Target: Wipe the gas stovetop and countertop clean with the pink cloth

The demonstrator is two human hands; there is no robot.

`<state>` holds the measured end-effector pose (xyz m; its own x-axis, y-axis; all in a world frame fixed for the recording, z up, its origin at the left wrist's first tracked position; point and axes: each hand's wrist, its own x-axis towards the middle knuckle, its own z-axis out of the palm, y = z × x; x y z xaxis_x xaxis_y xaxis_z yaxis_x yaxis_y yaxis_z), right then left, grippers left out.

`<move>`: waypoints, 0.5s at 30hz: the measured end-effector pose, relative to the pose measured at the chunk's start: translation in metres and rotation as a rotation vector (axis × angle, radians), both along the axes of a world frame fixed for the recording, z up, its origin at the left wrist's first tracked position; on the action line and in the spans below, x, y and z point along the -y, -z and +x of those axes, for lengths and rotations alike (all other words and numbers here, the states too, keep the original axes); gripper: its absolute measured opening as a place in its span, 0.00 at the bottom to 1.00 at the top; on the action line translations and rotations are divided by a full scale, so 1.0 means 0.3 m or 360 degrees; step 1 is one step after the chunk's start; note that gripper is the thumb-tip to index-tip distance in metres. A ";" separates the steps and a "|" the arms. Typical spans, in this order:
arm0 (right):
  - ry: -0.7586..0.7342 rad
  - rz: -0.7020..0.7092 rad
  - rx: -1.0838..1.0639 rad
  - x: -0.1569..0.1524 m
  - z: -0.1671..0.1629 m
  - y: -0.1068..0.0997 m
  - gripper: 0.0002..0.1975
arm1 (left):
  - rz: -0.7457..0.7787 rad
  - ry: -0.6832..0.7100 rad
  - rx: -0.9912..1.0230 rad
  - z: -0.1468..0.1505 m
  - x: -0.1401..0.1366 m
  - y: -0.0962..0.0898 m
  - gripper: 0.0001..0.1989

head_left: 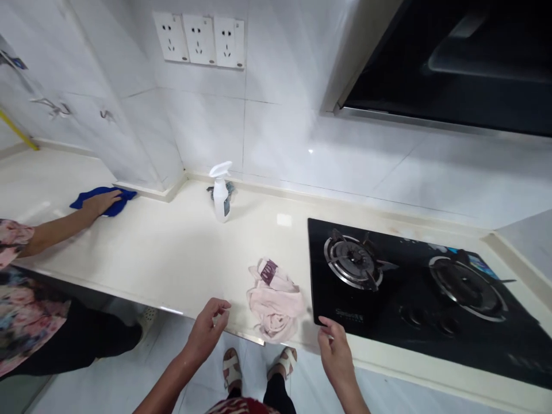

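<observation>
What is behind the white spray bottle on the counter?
Behind the spray bottle, a crumpled grey-blue item, perhaps a rag, shows on both sides, with the tiled wall beyond. The bottle covers the item's middle, which cannot be seen.

Red patterned garment (241,407) with pale markings, black trousers (278,397), strapped whitish sandals (233,368); bare forearms (170,376)

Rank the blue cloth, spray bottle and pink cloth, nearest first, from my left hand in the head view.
1. Pink cloth: just right of your left hand.
2. Spray bottle: farther back, toward the wall.
3. Blue cloth: well off to the left.
</observation>
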<state>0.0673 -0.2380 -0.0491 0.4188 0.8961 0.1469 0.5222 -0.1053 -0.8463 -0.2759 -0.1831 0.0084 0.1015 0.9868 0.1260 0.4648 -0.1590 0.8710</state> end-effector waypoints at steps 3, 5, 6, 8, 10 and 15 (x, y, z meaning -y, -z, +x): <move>-0.0156 0.0191 0.0405 -0.021 -0.076 -0.072 0.20 | 0.0041 0.0005 0.0044 0.022 0.007 0.031 0.08; -0.0306 0.0282 0.0741 -0.064 -0.147 -0.130 0.22 | 0.0092 0.0088 0.0062 0.053 0.005 0.045 0.08; -0.0407 0.0292 0.0901 -0.091 -0.182 -0.148 0.23 | 0.0119 0.0133 0.0061 0.070 0.004 0.049 0.07; -0.0595 0.0259 0.1170 -0.144 -0.243 -0.154 0.25 | 0.0151 0.0216 0.0047 0.106 0.001 0.052 0.07; -0.0683 0.0176 0.1341 -0.188 -0.282 -0.119 0.25 | 0.0177 0.0284 0.0073 0.146 0.001 0.050 0.07; -0.0673 0.0167 0.1222 -0.228 -0.293 0.016 0.25 | 0.0313 0.0449 0.0152 0.282 -0.010 0.042 0.17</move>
<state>-0.0204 -0.1696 -0.0538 -0.1928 0.9197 0.3420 0.9283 0.2839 -0.2403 -0.1913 -0.1801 -0.0041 0.3451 0.8776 0.3326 0.2966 -0.4382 0.8485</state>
